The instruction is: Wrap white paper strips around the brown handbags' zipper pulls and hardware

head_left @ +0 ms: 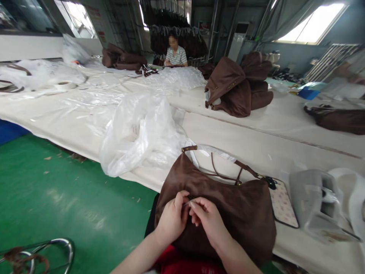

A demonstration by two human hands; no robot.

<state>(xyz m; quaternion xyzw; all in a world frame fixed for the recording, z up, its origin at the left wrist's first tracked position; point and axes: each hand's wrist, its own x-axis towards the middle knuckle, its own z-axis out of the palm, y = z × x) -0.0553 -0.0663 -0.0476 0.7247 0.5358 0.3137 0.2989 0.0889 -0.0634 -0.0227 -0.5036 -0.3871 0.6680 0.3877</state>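
Observation:
A brown handbag [236, 213] lies on its side at the table's near edge and over my lap, its strap [246, 167] partly wrapped in white material. Above the bag's front, my left hand [173, 217] is closed in a pinch, thumb and index finger together. Close beside it, my right hand [209, 219] pinches too. Between the fingertips runs a thin pale strand [186, 203], too small to make out exactly. A phone in a patterned case [283, 203] touches the bag's right side.
Crumpled clear plastic bags [139, 133] lie left of the handbag. More brown bags [232, 87] are piled farther back on the long table [256, 140]. A clear plastic-covered container [316, 201] stands at right. Across the table sits a person [176, 55]. A metal-framed stool [68, 251] is on the green floor.

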